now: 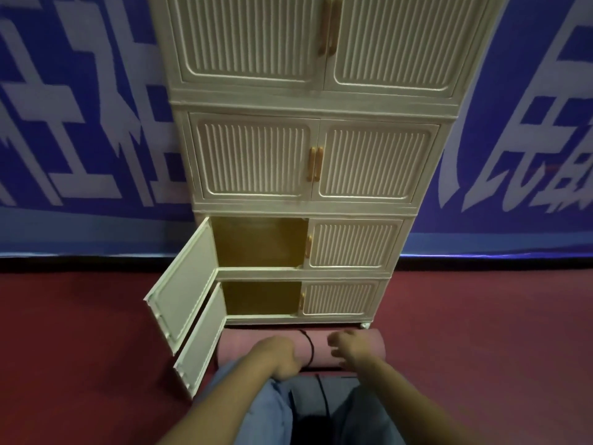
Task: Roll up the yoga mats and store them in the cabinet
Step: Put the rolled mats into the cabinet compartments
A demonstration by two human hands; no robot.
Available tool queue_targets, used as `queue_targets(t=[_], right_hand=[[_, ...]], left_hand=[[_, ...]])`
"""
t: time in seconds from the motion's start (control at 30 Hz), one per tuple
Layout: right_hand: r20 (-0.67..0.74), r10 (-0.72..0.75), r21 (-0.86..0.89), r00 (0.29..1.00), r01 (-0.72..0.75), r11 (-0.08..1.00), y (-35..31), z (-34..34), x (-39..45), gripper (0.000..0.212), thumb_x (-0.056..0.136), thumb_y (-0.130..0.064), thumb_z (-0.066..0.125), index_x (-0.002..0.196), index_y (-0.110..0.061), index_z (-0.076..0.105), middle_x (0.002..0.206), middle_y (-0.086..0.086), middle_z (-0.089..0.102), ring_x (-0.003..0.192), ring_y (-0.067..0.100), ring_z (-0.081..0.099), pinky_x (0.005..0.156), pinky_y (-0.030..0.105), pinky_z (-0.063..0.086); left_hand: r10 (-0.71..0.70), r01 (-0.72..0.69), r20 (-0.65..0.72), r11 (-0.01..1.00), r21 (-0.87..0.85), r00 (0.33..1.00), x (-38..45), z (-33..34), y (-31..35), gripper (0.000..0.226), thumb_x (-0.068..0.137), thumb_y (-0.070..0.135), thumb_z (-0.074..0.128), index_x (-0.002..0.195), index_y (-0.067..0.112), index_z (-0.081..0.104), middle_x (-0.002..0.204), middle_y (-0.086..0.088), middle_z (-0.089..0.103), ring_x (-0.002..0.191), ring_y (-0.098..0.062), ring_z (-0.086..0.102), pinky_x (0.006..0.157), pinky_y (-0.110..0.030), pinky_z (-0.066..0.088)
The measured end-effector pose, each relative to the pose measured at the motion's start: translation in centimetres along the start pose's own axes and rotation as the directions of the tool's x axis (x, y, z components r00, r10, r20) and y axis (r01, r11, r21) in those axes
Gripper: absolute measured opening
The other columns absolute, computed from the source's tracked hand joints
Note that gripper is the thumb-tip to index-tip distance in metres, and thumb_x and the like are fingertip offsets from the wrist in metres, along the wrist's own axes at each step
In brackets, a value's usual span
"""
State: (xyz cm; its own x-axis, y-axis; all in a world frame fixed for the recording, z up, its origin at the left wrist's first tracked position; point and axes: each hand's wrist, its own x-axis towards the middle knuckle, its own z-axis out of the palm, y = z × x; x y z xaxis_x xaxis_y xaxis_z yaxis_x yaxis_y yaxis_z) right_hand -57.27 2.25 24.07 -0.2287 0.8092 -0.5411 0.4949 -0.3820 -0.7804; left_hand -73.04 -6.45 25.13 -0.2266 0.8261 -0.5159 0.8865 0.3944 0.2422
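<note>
**One rolled mat at the cabinet's foot**

You have one pink yoga mat (pixel 359 348), rolled and ringed by a black band (pixel 310 346), lying on the red floor (pixel 80 348) just before the cabinet (pixel 308 101). Two left doors (pixel 183 284) stand open beside it; two compartments gape. Your left hand (pixel 282 354) grips the roll, fingers curled over it. Your right hand (pixel 349 348) hovers above, fingers loose.
</note>
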Motion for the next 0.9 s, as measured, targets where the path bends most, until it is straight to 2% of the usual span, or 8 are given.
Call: queue_targets(t=[0.17,0.33,0.43,0.53,0.63,0.73,0.8,0.9], right_hand=[[-0.03,-0.09,-0.039,0.995,0.089,0.995,-4.8,-1.5,1.4,0.017,0.093,-0.009,0.05,0.101,-0.001,0.064,0.092,0.012,0.059,0.083,0.025,0.052,0.062,0.029,0.039],[-0.036,-0.211,-0.057,0.977,0.209,0.976,-8.3,0.2,2.5,0.013,0.099,-0.013,0.052,0.094,-0.007,0.063,0.088,0.011,0.061,0.079,0.024,0.053,0.063,0.034,0.043],[-0.042,-0.212,-0.048,0.976,0.21,0.976,-7.7,1.2,2.5,0.015,0.102,-0.019,0.052,0.106,-0.007,0.061,0.097,0.011,0.064,0.083,0.022,0.058,0.07,0.034,0.049],[-0.075,-0.132,-0.104,0.988,0.124,0.987,-5.8,1.6,2.3,0.025,0.098,-0.022,0.055,0.112,-0.003,0.061,0.101,0.013,0.065,0.088,0.025,0.059,0.073,0.037,0.052],[-0.063,-0.166,-0.157,0.984,0.155,0.975,-5.6,1.2,2.4,0.023,0.094,-0.017,0.055,0.105,-0.001,0.066,0.098,0.015,0.066,0.088,0.03,0.061,0.074,0.039,0.05],[-0.048,-0.198,-0.209,0.979,0.184,0.96,-5.0,1.2,2.1,0.016,0.092,-0.017,0.055,0.091,-0.006,0.066,0.096,0.015,0.07,0.092,0.033,0.065,0.077,0.037,0.051],[-0.013,-0.177,-0.269,0.984,0.167,0.948,-3.8,1.4,2.2,0.011,0.091,-0.017,0.055,0.088,-0.01,0.063,0.098,0.013,0.07,0.091,0.032,0.063,0.075,0.033,0.049],[0.009,-0.182,-0.32,0.983,0.175,0.931,-2.7,1.3,4.1,0.01,0.09,-0.019,0.056,0.092,-0.013,0.064,0.109,0.014,0.07,0.104,0.035,0.064,0.081,0.03,0.046]], left_hand=[[0.026,-0.023,0.028,0.996,-0.087,0.999,1.0,0.3,-0.1,0.038,0.097,0.029,0.055,0.128,0.009,0.064,0.132,-0.013,0.063,0.117,-0.031,0.061,0.092,-0.032,0.047],[0.01,-0.004,0.115,0.999,-0.052,0.993,1.2,0.4,-0.4,0.049,0.096,0.044,0.058,0.13,0.01,0.065,0.13,-0.012,0.064,0.113,-0.03,0.061,0.095,-0.034,0.049],[-0.005,0.008,0.135,1.0,-0.022,0.991,1.1,0.5,-0.8,0.047,0.097,0.046,0.057,0.126,0.01,0.066,0.126,-0.012,0.065,0.105,-0.028,0.06,0.096,-0.038,0.05],[-0.029,0.028,0.151,1.0,0.008,0.988,0.9,0.7,-1.0,0.048,0.097,0.045,0.056,0.129,0.01,0.065,0.127,-0.012,0.064,0.108,-0.028,0.06,0.09,-0.034,0.047],[-0.039,0.038,0.13,0.999,0.004,0.991,1.3,-0.2,-1.0,0.044,0.095,0.044,0.059,0.124,0.013,0.067,0.125,-0.011,0.065,0.11,-0.028,0.061,0.092,-0.034,0.049],[-0.026,0.037,0.073,0.987,-0.155,0.997,2.4,-1.6,-0.4,0.028,0.093,0.039,0.064,0.106,0.016,0.073,0.11,-0.003,0.071,0.103,-0.023,0.064,0.087,-0.03,0.051],[-0.054,0.043,-0.03,0.956,-0.289,0.998,3.8,-2.8,0.3,0.017,0.093,0.036,0.068,0.095,0.019,0.072,0.099,0.001,0.071,0.098,-0.021,0.065,0.08,-0.028,0.048],[-0.195,0.071,-0.179,0.843,-0.533,0.964,7.9,-5.1,1.6,0.013,0.094,0.029,0.069,0.102,0.019,0.068,0.106,-0.002,0.07,0.101,-0.022,0.064,0.088,-0.033,0.051]])
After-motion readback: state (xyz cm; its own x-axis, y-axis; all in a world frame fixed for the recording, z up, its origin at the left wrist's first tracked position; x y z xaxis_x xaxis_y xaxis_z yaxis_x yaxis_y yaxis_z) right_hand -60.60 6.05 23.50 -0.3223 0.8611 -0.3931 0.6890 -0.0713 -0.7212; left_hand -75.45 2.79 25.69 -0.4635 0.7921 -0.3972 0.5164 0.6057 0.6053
